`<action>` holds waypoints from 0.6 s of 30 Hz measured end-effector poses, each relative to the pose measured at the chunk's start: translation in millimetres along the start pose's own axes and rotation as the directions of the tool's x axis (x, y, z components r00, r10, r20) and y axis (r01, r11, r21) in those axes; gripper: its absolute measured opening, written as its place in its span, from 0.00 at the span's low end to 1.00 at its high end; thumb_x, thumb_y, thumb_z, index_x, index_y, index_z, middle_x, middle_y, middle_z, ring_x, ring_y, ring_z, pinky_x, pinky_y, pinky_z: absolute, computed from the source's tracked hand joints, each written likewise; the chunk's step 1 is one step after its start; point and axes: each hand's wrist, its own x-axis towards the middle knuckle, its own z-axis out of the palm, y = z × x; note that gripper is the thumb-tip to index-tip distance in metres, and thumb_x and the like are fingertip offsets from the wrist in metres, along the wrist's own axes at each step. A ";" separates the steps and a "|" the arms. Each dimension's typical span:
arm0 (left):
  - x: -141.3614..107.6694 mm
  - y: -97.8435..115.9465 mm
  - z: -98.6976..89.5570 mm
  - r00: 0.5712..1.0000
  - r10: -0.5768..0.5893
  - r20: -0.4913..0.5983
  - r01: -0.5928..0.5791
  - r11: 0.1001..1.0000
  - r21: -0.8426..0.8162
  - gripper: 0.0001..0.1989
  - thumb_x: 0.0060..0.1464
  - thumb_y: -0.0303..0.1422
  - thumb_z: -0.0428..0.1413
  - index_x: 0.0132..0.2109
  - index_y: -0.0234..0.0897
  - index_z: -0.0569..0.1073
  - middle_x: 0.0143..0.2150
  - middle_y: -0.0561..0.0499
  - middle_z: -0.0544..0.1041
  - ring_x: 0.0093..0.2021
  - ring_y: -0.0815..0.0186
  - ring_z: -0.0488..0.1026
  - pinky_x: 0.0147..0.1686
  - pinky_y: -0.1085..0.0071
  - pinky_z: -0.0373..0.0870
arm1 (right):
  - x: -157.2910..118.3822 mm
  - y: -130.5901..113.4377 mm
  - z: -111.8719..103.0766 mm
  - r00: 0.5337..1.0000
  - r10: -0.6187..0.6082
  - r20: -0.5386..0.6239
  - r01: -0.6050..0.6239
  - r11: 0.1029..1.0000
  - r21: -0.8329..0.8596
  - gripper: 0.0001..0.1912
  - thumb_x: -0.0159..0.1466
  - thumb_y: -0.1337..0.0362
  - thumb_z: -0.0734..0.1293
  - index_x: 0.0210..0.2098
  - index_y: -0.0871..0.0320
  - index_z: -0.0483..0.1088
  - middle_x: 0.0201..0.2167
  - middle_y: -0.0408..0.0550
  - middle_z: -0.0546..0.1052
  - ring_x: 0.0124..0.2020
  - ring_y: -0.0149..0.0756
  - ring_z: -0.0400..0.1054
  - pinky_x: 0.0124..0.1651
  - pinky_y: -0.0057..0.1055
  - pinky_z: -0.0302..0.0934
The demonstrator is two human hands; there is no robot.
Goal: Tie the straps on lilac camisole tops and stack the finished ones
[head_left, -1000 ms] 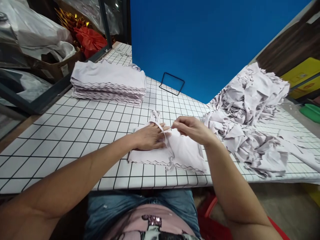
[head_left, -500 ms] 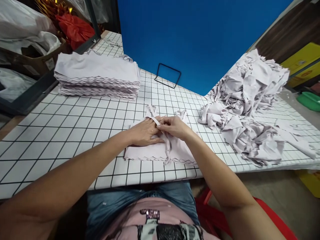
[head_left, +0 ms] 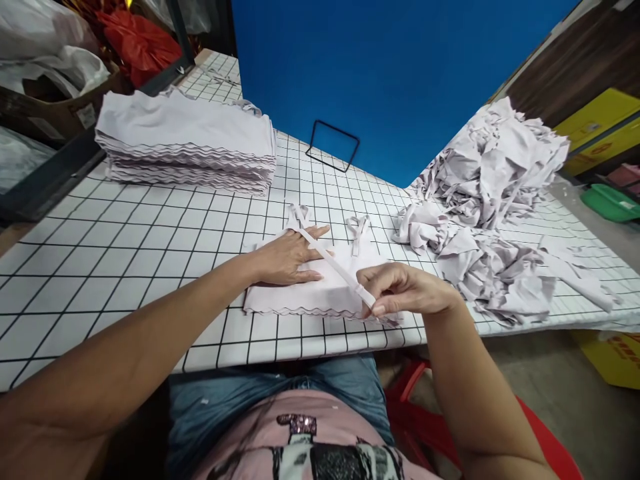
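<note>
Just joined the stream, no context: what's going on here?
A person's left hand lies flat on a pale garment on the grid-patterned table. The right hand pinches the end of a strap, drawn slantwise over the garment. A neat stack sits beyond to the left, a crumpled pile to the right.

table (head_left: pixel 150 233): white with black grid | back left: layered stack of pale fabric (head_left: pixel 185 127) | front centre: pale strapped garment (head_left: pixel 295 299), laid flat | right: crumpled fabric heap (head_left: pixel 505 160) | far right: loose fabric strip (head_left: pixel 580 275), just beside heap
</note>
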 end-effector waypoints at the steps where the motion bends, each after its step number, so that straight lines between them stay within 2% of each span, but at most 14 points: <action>1: -0.2 -0.1 -0.4 1.000 -0.002 -0.004 0.002 1.000 -0.015 0.30 0.60 0.53 0.49 0.65 0.49 0.64 0.75 0.47 0.39 0.72 0.46 0.41 0.66 0.49 0.43 | 3.6 0.6 -2.0 0.999 -0.031 -0.045 0.031 0.999 0.012 0.08 0.61 0.61 0.72 0.37 0.58 0.80 0.31 0.47 0.71 0.34 0.32 0.67 0.39 0.31 0.63; 3: -1.2 -0.3 -1.7 1.000 -0.006 -0.026 0.005 0.998 -0.058 0.32 0.58 0.54 0.51 0.66 0.49 0.63 0.75 0.47 0.40 0.72 0.45 0.44 0.66 0.49 0.45 | 15.7 2.2 -7.1 0.982 -0.072 -0.176 0.079 0.996 0.034 0.06 0.61 0.61 0.72 0.36 0.55 0.80 0.32 0.46 0.72 0.35 0.31 0.67 0.40 0.31 0.62; 6: -3.7 -0.7 -5.6 0.994 -0.019 -0.109 0.001 0.987 -0.158 0.37 0.59 0.53 0.52 0.70 0.47 0.53 0.74 0.44 0.43 0.71 0.48 0.46 0.66 0.50 0.48 | 41.2 5.2 -15.9 0.936 -0.046 -0.350 0.069 0.996 0.053 0.07 0.60 0.59 0.72 0.35 0.55 0.78 0.32 0.44 0.74 0.31 0.28 0.64 0.34 0.28 0.60; 8: -5.0 -1.4 -8.6 0.981 -0.047 -0.187 0.000 0.970 -0.243 0.37 0.60 0.51 0.51 0.71 0.46 0.50 0.74 0.43 0.46 0.72 0.50 0.46 0.67 0.51 0.49 | 58.8 8.0 -20.8 0.914 -0.005 -0.406 0.035 0.997 0.066 0.10 0.59 0.57 0.73 0.33 0.57 0.77 0.30 0.43 0.74 0.28 0.27 0.62 0.31 0.26 0.57; 10: -4.9 -2.8 -10.6 0.962 -0.106 -0.252 0.003 0.926 -0.377 0.34 0.61 0.48 0.52 0.70 0.46 0.53 0.73 0.43 0.49 0.71 0.51 0.50 0.66 0.51 0.53 | 73.9 12.6 -23.8 0.902 0.022 -0.430 0.017 0.996 0.088 0.12 0.58 0.55 0.73 0.30 0.58 0.74 0.27 0.42 0.73 0.26 0.26 0.61 0.30 0.26 0.55; 12: -3.1 -5.3 -11.3 0.938 -0.198 -0.283 0.001 0.822 -0.570 0.33 0.61 0.45 0.53 0.69 0.45 0.55 0.71 0.42 0.53 0.67 0.52 0.59 0.63 0.52 0.60 | 85.0 20.1 -24.3 0.897 0.043 -0.440 0.008 0.993 0.115 0.14 0.57 0.54 0.73 0.29 0.58 0.72 0.25 0.40 0.71 0.25 0.25 0.60 0.29 0.26 0.55; 14: -0.2 -9.0 -11.3 0.901 -0.315 -0.297 -0.012 0.667 -0.745 0.34 0.61 0.42 0.54 0.69 0.42 0.54 0.69 0.38 0.58 0.62 0.55 0.67 0.59 0.55 0.66 | 92.0 29.7 -22.8 0.890 0.069 -0.451 -0.006 0.990 0.139 0.16 0.57 0.53 0.73 0.29 0.59 0.71 0.24 0.40 0.70 0.25 0.25 0.60 0.29 0.26 0.55; 16: 2.6 -14.3 -11.5 0.851 -0.430 -0.302 -0.026 0.539 -0.842 0.34 0.59 0.41 0.56 0.68 0.38 0.56 0.67 0.36 0.62 0.57 0.57 0.71 0.55 0.58 0.69 | 95.8 39.2 -20.1 0.872 0.106 -0.478 -0.030 0.986 0.164 0.17 0.56 0.51 0.73 0.29 0.59 0.70 0.24 0.40 0.70 0.25 0.25 0.60 0.29 0.26 0.55; 18: 3.8 -20.9 -12.5 0.812 -0.506 -0.291 -0.015 0.481 -0.876 0.30 0.57 0.42 0.57 0.64 0.37 0.63 0.63 0.37 0.68 0.53 0.59 0.74 0.51 0.62 0.72 | 97.4 45.8 -17.4 0.853 0.163 -0.495 -0.072 0.978 0.196 0.19 0.55 0.50 0.74 0.29 0.59 0.69 0.22 0.39 0.69 0.23 0.25 0.60 0.27 0.25 0.54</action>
